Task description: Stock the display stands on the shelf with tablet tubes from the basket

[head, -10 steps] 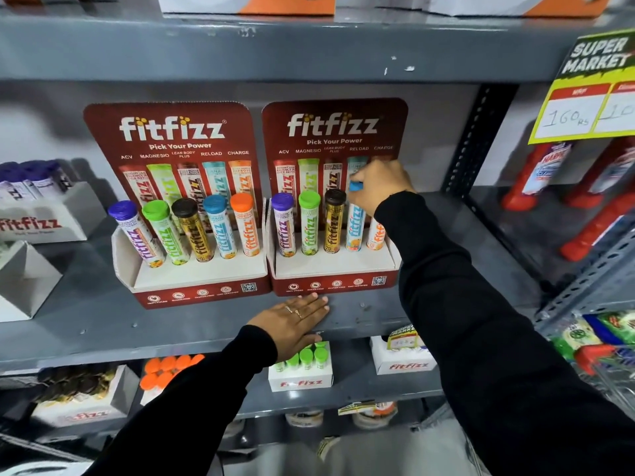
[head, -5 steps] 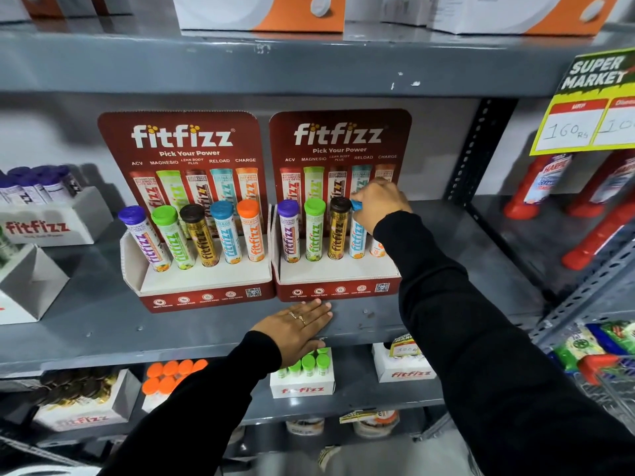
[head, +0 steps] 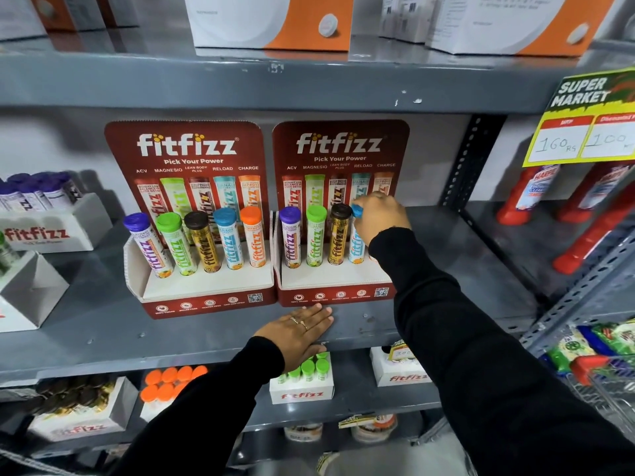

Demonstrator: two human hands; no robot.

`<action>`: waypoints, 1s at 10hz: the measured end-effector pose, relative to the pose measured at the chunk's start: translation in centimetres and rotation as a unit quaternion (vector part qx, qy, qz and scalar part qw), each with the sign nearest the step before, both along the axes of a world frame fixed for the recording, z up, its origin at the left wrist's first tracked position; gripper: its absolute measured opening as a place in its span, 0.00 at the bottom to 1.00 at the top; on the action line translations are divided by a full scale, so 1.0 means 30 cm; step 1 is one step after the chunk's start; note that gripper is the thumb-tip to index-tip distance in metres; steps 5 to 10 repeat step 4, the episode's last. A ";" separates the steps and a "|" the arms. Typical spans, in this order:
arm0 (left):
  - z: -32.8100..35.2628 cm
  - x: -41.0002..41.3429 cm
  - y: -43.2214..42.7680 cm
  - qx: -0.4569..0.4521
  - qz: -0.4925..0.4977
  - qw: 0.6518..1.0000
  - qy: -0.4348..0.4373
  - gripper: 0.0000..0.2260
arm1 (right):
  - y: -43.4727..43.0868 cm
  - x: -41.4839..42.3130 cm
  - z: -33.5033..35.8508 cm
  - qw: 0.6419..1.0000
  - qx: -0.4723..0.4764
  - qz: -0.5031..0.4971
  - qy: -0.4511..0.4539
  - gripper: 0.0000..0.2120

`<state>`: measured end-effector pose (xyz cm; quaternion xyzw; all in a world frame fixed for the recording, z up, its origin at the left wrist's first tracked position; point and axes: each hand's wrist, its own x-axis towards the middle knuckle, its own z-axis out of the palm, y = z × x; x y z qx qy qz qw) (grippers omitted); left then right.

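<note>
Two red fitfizz display stands sit side by side on the grey shelf (head: 103, 334). The left stand (head: 202, 300) holds several upright tubes with purple, green, brown, blue and orange caps. The right stand (head: 330, 290) holds purple, green and brown capped tubes, plus a blue-capped tube (head: 356, 242) in the fourth slot. My right hand (head: 381, 218) is closed around the top of that blue-capped tube and hides the slot to its right. My left hand (head: 302, 334) lies flat, fingers together, on the shelf edge just below the right stand. A wire basket (head: 604, 383) shows at the right edge.
White fitfizz boxes (head: 44, 231) with purple tubes stand at the left. Red bottles (head: 525, 197) and a yellow price sign (head: 584, 132) are to the right. Below are boxes of orange-capped (head: 168, 386) and green-capped tubes (head: 302, 386). White and orange cartons (head: 271, 22) fill the shelf above.
My right hand stays on the blue-capped tube, which has sunk slightly lower in its slot. The left hand has not moved on the shelf edge. The view has tilted a little upward.
</note>
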<state>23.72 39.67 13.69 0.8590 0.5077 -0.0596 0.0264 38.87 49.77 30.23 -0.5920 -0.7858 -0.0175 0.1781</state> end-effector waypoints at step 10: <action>0.126 -0.078 -0.070 0.195 0.072 0.977 -0.055 0.28 | -0.232 0.023 -0.212 0.983 0.179 0.042 0.008 0.22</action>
